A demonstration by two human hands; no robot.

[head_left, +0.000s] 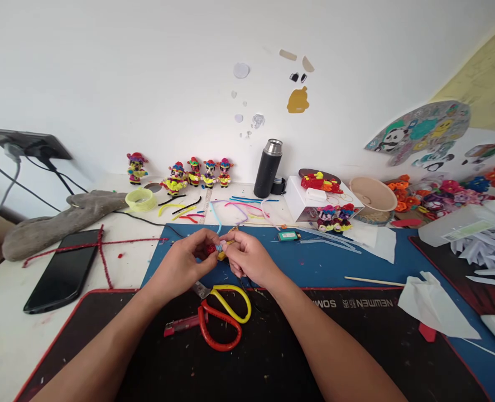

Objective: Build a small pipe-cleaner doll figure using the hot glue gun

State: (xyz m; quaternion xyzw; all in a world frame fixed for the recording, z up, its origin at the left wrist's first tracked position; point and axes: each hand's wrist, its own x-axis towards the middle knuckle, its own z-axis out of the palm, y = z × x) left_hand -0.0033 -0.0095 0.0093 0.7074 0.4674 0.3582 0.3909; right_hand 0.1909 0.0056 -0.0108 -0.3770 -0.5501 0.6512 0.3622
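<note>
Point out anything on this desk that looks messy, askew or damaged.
Loose pipe-cleaner offcuts lie strewn behind the blue mat. Small crumbs dot the black mat around the scissors. Both hands, left hand and right hand, pinch a small craft piece.

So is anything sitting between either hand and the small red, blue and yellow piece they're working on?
Nothing visible. The left hand and right hand both already pinch the small red, blue and yellow craft piece with their fingers; the yellow-and-red-handled scissors lie nearer the person, clear of it.
</note>
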